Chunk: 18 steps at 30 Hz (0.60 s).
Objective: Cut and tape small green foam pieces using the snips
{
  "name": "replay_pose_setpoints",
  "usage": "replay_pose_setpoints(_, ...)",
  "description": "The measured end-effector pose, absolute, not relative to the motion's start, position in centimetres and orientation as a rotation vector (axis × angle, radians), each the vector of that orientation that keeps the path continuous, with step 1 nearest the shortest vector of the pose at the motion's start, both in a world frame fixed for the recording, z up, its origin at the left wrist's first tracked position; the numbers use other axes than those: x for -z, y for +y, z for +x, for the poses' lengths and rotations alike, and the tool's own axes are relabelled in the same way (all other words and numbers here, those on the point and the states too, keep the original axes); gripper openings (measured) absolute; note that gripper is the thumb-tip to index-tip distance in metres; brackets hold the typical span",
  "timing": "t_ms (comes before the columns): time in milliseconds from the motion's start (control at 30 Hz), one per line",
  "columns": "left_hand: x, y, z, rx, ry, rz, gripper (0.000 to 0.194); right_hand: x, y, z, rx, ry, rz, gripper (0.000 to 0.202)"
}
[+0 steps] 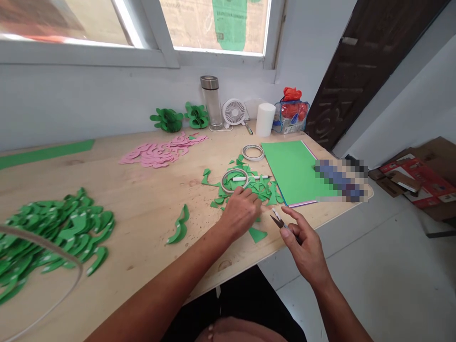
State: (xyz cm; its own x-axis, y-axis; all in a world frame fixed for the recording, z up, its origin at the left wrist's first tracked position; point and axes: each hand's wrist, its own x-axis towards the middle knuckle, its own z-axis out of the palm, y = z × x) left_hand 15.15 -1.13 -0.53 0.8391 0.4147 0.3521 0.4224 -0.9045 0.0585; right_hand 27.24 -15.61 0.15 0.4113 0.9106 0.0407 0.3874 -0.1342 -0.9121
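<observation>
My left hand (242,211) is closed, its fingers curled at the near rim of a roll of tape (224,184) over a heap of green scraps (262,190); its fingertips are partly hidden. A white pen (261,177) lies across the scraps and the roll. Off the table's front edge, my right hand (307,244) is wrapped round small dark scissors (277,221), blades pointing up and left. A small white bit, apparently tape, shows by the blades. Left of my left hand lies one curved green strip (179,229) with white dabs.
Green cut pieces (67,232) are piled at the left, with pink pieces (156,153) behind. Another tape roll (253,152) lies near green sheets (294,166). Along the wall stand green paper shapes (168,119), a glass bottle (213,104), a fan (234,112) and a white roll (265,120).
</observation>
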Motion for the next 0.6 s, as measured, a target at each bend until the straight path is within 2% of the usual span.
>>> replay_pose_setpoints(133,-0.7,-1.4,12.9,1.016,-1.383,-3.359,0.014,-0.1,-15.2,26.9,-0.58,-1.283,-1.804,0.048)
replay_pose_setpoints(200,-1.4,-1.7,11.3,1.276,-1.809,-3.511,0.018,-0.2,-14.9,26.6,-0.495,-1.402,-1.839,0.049)
replay_pose_setpoints(300,-2.2,-2.2,9.1,1.711,-2.253,-3.466,0.02,-0.4,-14.2,25.7,-0.355,-1.591,-1.839,0.05)
replay_pose_setpoints(433,-2.5,-2.7,6.7,2.121,-2.392,-3.278,0.017,-0.8,-13.1,24.1,-0.182,-1.798,-1.749,0.051)
replay_pose_setpoints(600,-2.6,-2.5,4.3,2.38,-2.423,-3.075,0.014,-1.5,-12.1,22.3,-0.147,-1.926,-1.662,0.049)
